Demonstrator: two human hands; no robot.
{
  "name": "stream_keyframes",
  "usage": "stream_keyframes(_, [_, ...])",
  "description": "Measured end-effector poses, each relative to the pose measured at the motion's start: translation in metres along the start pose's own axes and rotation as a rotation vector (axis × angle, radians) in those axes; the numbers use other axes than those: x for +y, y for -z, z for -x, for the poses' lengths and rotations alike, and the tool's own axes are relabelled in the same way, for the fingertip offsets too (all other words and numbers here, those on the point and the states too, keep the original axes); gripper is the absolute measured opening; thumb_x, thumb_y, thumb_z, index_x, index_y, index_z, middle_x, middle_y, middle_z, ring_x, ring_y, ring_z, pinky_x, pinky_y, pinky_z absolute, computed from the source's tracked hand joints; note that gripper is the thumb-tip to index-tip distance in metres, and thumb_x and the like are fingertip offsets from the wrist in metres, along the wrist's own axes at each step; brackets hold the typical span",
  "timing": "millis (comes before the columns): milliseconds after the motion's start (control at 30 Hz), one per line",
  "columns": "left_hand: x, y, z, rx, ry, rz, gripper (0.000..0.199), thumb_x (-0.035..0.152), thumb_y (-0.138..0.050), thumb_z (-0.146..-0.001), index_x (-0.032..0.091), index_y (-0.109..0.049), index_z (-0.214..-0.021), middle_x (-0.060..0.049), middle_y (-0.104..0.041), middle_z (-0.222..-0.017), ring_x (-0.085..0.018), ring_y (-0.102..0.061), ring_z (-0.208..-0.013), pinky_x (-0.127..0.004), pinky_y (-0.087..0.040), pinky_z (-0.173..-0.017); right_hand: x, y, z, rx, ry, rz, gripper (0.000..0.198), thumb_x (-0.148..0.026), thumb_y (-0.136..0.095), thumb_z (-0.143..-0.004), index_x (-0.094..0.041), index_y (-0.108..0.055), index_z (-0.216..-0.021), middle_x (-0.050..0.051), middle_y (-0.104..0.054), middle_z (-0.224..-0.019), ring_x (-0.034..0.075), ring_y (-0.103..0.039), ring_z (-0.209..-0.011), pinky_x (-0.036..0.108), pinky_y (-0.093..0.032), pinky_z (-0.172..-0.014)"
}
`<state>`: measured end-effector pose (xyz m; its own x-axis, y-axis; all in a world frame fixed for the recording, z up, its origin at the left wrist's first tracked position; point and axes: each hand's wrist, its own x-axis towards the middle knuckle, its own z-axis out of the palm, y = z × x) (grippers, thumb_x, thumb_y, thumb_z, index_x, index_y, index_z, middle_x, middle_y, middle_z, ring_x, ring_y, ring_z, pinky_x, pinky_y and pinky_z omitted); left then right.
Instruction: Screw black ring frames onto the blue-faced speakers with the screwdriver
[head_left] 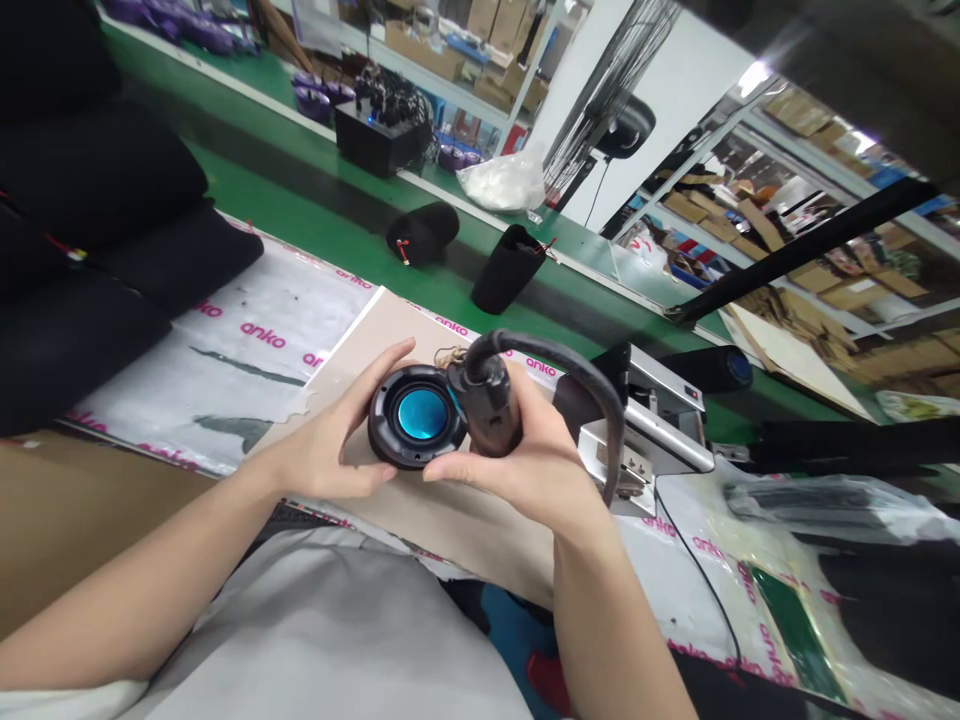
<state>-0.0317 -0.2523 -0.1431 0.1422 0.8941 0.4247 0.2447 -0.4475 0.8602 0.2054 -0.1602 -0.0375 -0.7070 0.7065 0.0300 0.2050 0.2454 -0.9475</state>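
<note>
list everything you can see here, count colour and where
speaker driver: 1, black with blue centre, between both hands
power tool: 1, black with thick cable, in right hand, tip at the driver's rim
cardboard sheet: 1, brown, under the hands
metal fixture: 1, silver, right of the hands
cylindrical speakers: 2, black, on green belt
plastic bag: 1, white, beyond the belt
fan: 1, black, behind
left hand: 1, cupping the driver
right hand: 1, grip closed round the tool

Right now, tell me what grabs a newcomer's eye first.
The round black speaker with its bright blue centre, held at mid-frame in the left hand. Beside it, the right hand clasps a dark tool with a thick black cable. Behind runs a green conveyor belt.
</note>
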Motion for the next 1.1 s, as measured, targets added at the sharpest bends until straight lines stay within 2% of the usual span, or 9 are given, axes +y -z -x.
stream_keyframes(167, [-0.002,-0.002,0.001,0.001,0.06,0.058,0.115,0.038,-0.087,-0.085,0.032,-0.021,-0.178,-0.012,-0.031,-0.183,-0.043,-0.031,-0.168,-0.059,-0.029,-0.139,0.002,0.001,0.001,0.036,-0.047,0.051,0.081,-0.035,-0.105,-0.07,-0.031,-0.064,-0.139,0.001,-0.069,-0.148,0.03,-0.061,-0.147,0.046,-0.052,-0.128])
stream_keyframes(233, [-0.001,-0.002,0.0,-0.002,0.069,0.084,0.113,0.037,-0.088,-0.085,0.031,-0.024,-0.178,-0.014,-0.035,-0.181,-0.043,-0.034,-0.167,-0.06,-0.03,-0.138,0.002,0.001,0.0,0.031,-0.051,0.031,0.08,-0.035,-0.105,-0.07,-0.031,-0.063,-0.138,0.001,-0.07,-0.147,0.03,-0.063,-0.146,0.045,-0.055,-0.125])
stream_keyframes(400, [0.001,-0.003,0.0,-0.013,0.047,0.114,0.109,0.03,-0.087,-0.085,0.033,-0.027,-0.176,-0.012,-0.041,-0.178,-0.042,-0.04,-0.164,-0.058,-0.035,-0.137,-0.002,0.003,0.001,-0.026,-0.046,0.045,0.074,-0.034,-0.102,-0.075,-0.033,-0.064,-0.138,0.0,-0.068,-0.148,0.027,-0.063,-0.144,0.043,-0.051,-0.128])
stream_keyframes(600, [0.001,-0.004,0.001,0.004,0.057,0.108,0.108,0.03,-0.087,-0.083,0.037,-0.03,-0.175,-0.01,-0.039,-0.179,-0.042,-0.039,-0.165,-0.058,-0.034,-0.137,-0.002,0.003,0.01,0.043,-0.182,0.207,0.082,-0.046,-0.104,-0.071,-0.047,-0.064,-0.143,-0.005,-0.075,-0.13,0.032,-0.071,-0.123,0.048,-0.061,-0.102])
stream_keyframes(700, [0.003,-0.005,0.0,0.009,0.059,0.12,0.106,0.032,-0.087,-0.084,0.036,-0.031,-0.174,-0.011,-0.04,-0.179,-0.042,-0.04,-0.164,-0.058,-0.036,-0.136,0.0,-0.002,0.014,0.057,-0.181,0.233,0.083,-0.054,-0.104,-0.069,-0.05,-0.065,-0.142,-0.005,-0.075,-0.133,0.033,-0.071,-0.125,0.046,-0.063,-0.094])
stream_keyframes(767, [0.003,-0.005,-0.001,-0.003,0.061,0.126,0.103,0.029,-0.083,-0.086,0.033,-0.03,-0.175,-0.013,-0.041,-0.178,-0.042,-0.041,-0.164,-0.058,-0.038,-0.135,0.001,-0.007,0.016,0.081,-0.18,0.264,0.082,-0.056,-0.102,-0.071,-0.055,-0.064,-0.143,-0.007,-0.071,-0.142,0.034,-0.068,-0.134,0.048,-0.065,-0.097])
stream_keyframes(867, [0.002,-0.007,-0.001,-0.014,0.029,0.119,0.103,0.021,-0.076,-0.087,0.033,-0.026,-0.176,-0.012,-0.04,-0.178,-0.041,-0.042,-0.164,-0.059,-0.039,-0.134,-0.001,-0.014,0.017,0.101,-0.196,0.26,0.081,-0.058,-0.099,-0.075,-0.058,-0.061,-0.146,-0.008,-0.068,-0.148,0.033,-0.065,-0.139,0.055,-0.061,-0.112])
stream_keyframes(967, [0.001,-0.008,-0.001,0.006,-0.009,0.118,0.107,0.02,-0.077,-0.084,0.031,-0.024,-0.176,-0.014,-0.038,-0.179,-0.043,-0.042,-0.163,-0.06,-0.04,-0.133,-0.007,-0.014,0.017,0.117,-0.168,0.212,0.081,-0.054,-0.103,-0.071,-0.05,-0.065,-0.143,-0.006,-0.067,-0.148,0.033,-0.065,-0.138,0.056,-0.056,-0.12])
stream_keyframes(1100, [0.003,-0.009,-0.002,-0.014,-0.005,0.131,0.105,0.018,-0.076,-0.082,0.029,-0.027,-0.174,-0.016,-0.041,-0.177,-0.045,-0.045,-0.16,-0.062,-0.042,-0.131,-0.015,-0.011,0.016,0.136,-0.208,0.139,0.078,-0.044,-0.104,-0.07,-0.036,-0.069,-0.139,0.001,-0.069,-0.147,0.03,-0.074,-0.113,0.045,-0.066,-0.097])
